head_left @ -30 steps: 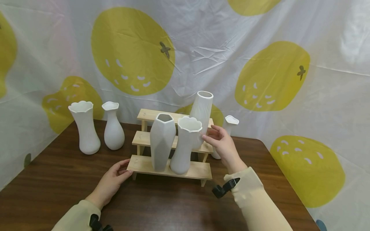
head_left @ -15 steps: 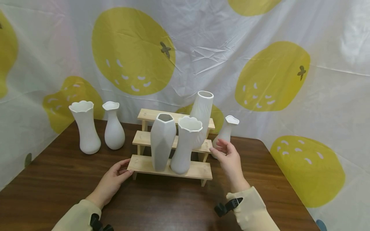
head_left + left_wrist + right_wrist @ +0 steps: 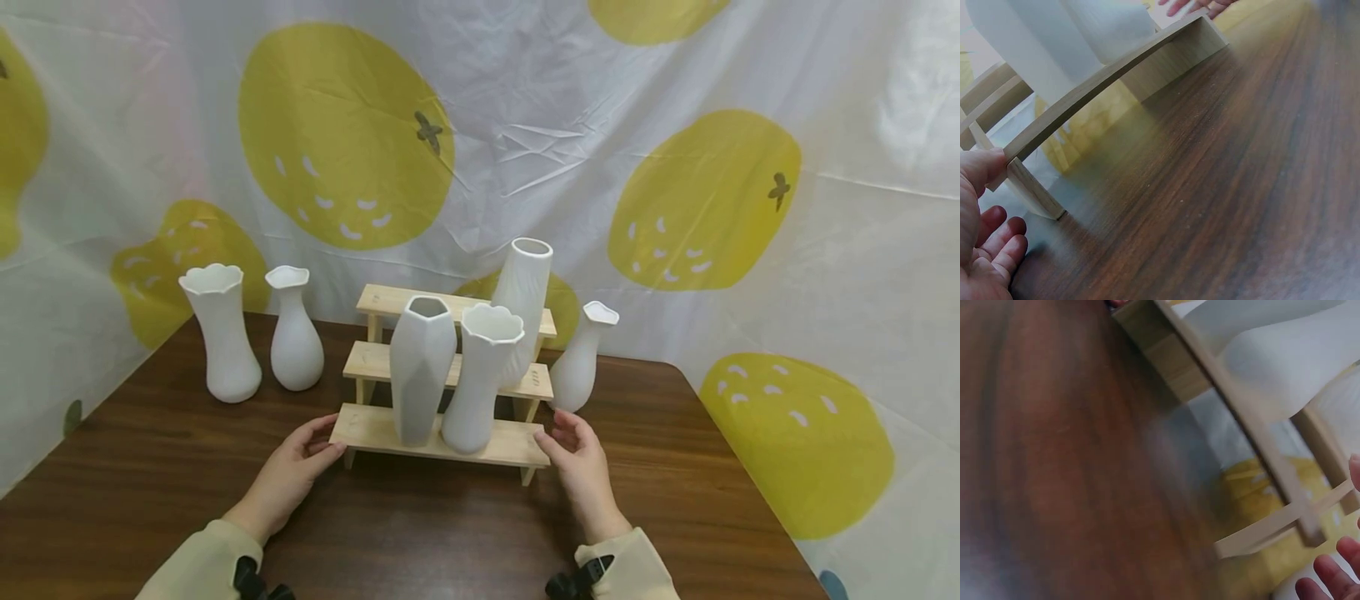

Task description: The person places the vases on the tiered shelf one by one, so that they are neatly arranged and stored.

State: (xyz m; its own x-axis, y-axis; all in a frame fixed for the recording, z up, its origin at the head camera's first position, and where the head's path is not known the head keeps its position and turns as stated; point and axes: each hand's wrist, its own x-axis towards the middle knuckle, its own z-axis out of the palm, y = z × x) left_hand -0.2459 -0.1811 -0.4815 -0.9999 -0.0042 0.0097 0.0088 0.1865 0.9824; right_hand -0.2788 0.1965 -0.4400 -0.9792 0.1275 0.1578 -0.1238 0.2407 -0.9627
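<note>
A three-step wooden display stand (image 3: pixel 367 425) stands on the table. My left hand (image 3: pixel 288 471) holds the left end of its lowest step, thumb at the front corner; in the left wrist view the other visible fingers (image 3: pixel 1007 240) hang loosely bent below. My right hand (image 3: pixel 581 467) is at the right end of that step, fingers relaxed and holding nothing; a small gap shows in the right wrist view. On the lowest step stand a faceted white vase (image 3: pixel 422 367) and a scalloped-rim white vase (image 3: pixel 476 400). A tall tapered vase (image 3: pixel 523 283) stands behind them, its base hidden.
Left of the stand are another scalloped vase (image 3: pixel 225 342) and a round-bellied, narrow-necked vase (image 3: pixel 296 342). A similar narrow-necked vase (image 3: pixel 577 367) stands behind my right hand. A lemon-print cloth (image 3: pixel 525 108) hangs behind the dark wooden table (image 3: pixel 420 533).
My right hand has come away from the tapered vase, moving down and toward me to the lowest step's right end. The left hand and the vases have stayed in place.
</note>
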